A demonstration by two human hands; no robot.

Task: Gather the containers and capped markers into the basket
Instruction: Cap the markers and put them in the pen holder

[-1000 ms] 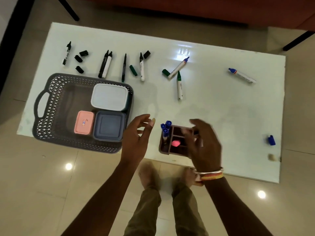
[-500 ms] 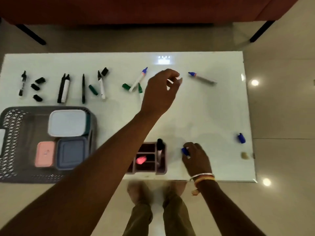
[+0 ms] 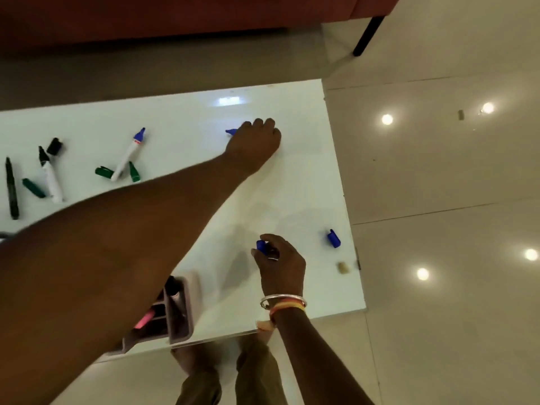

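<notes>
My left hand (image 3: 254,141) reaches across the white table (image 3: 292,185) and closes over an uncapped blue marker (image 3: 231,131) at the far right; only its blue tip shows. My right hand (image 3: 279,264) rests near the front edge, fingers shut on a blue cap (image 3: 262,246). A brown compartment holder (image 3: 178,314) with a pink item (image 3: 143,320) and a dark marker stands at the front edge, half hidden by my left forearm. The basket is out of view.
A loose blue cap (image 3: 333,238) and a small beige object (image 3: 342,267) lie near the right edge. To the left lie an uncapped blue marker (image 3: 128,153), green caps (image 3: 104,172), a green marker tip (image 3: 134,171), black-tipped markers (image 3: 50,175) and a black cap (image 3: 55,146).
My left hand moved right and came down onto the far blue marker. The view shifted right, leaving the basket out of frame. My right hand stays on the blue cap.
</notes>
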